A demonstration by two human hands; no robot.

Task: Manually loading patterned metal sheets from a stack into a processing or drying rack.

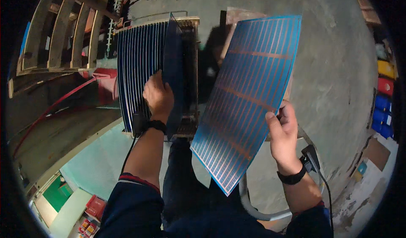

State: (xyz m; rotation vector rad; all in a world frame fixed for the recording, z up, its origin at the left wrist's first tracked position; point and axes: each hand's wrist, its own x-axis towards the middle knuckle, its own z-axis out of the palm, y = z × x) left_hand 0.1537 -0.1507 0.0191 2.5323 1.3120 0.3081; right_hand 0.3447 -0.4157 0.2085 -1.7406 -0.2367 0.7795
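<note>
A blue printed circuit board panel (258, 75) with rows of copper-coloured stripes is tilted in front of me on the right. My right hand (283, 130) pinches its right edge between thumb and fingers. To the left, a rack (192, 77) holds several dark panels (137, 64) standing on edge, side by side. One dark blue circuit board panel (172, 56) stands apart at the right of that row. My left hand (158, 96) is at this panel's left face with its fingers curled against it; the fingertips are partly hidden.
A wooden pallet (67, 30) leans at the far left, near a red bin (105, 83). A grey curved tube (258, 214) runs low beside my legs. Blue containers (382, 115) stand at the far right. Black cables hang from the bands on both my wrists.
</note>
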